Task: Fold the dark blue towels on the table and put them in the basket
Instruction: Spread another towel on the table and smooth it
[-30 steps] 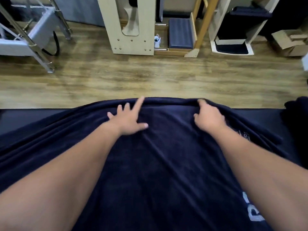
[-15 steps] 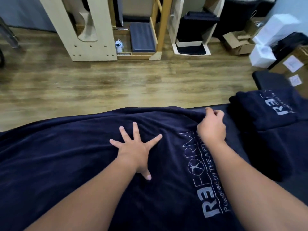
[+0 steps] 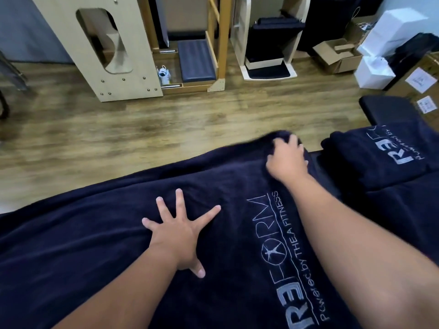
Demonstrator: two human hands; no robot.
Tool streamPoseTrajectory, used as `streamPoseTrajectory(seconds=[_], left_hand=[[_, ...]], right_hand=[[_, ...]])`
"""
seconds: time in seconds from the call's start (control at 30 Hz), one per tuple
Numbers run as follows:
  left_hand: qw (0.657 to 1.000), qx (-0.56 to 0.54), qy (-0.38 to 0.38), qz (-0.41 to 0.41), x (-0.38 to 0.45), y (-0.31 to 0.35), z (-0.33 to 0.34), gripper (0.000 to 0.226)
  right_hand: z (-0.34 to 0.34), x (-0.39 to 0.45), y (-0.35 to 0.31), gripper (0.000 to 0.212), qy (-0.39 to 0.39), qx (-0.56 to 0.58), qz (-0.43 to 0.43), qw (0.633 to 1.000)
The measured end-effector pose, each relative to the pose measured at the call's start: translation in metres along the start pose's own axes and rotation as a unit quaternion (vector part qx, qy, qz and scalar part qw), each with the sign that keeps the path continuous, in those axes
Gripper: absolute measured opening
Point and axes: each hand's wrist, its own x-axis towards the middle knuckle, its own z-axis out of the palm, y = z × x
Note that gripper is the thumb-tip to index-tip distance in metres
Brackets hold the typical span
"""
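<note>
A large dark blue towel (image 3: 99, 252) with pale lettering lies spread over the table and fills the lower part of the view. My left hand (image 3: 177, 230) rests flat on its middle, fingers spread wide. My right hand (image 3: 286, 160) grips the towel's far right corner, fingers curled into the cloth. To the right sits a folded dark blue towel (image 3: 380, 157) with the same lettering on top. No basket is in view.
Beyond the table's far edge is wooden floor (image 3: 190, 119). Pale wooden equipment (image 3: 114, 51) and a dark padded box (image 3: 197, 60) stand at the back. Cardboard and white boxes (image 3: 370, 55) sit at the far right, near a dark padded stool (image 3: 389, 110).
The view swung right and the folded towel came into sight. My left hand slid back toward me and spread flat. My right hand moved to the towel's right corner and closed on it.
</note>
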Motion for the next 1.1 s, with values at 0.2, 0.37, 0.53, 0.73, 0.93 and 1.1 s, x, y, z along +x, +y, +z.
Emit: streamPoseTrajectory(seconds=[0.2, 0.37, 0.53, 0.73, 0.93, 1.1], left_hand=[[1.000, -0.005, 0.002, -0.001, 0.000, -0.001, 0.000, 0.148], [1.000, 0.003, 0.007, -0.002, -0.002, 0.000, 0.000, 0.146], [1.000, 0.002, 0.001, -0.015, -0.008, 0.005, -0.004, 0.145], [0.995, 0.086, 0.052, 0.025, -0.030, 0.048, -0.009, 0.133], [0.988, 0.050, -0.022, 0.143, -0.052, 0.141, 0.033, 0.136], [0.989, 0.080, -0.021, 0.122, -0.045, 0.148, 0.036, 0.143]], right_hand=[[0.043, -0.075, 0.007, 0.054, -0.036, -0.047, -0.104, 0.993], [0.046, -0.121, 0.054, 0.056, 0.019, -0.025, -0.064, 0.997], [0.027, -0.178, 0.121, 0.033, 0.174, 0.030, 0.102, 0.979], [-0.012, -0.207, 0.151, 0.022, 0.023, 0.062, 0.221, 0.973], [-0.029, -0.221, 0.145, 0.019, -0.085, 0.091, 0.229, 0.965], [-0.029, -0.223, 0.150, 0.031, -0.192, 0.141, 0.187, 0.953]])
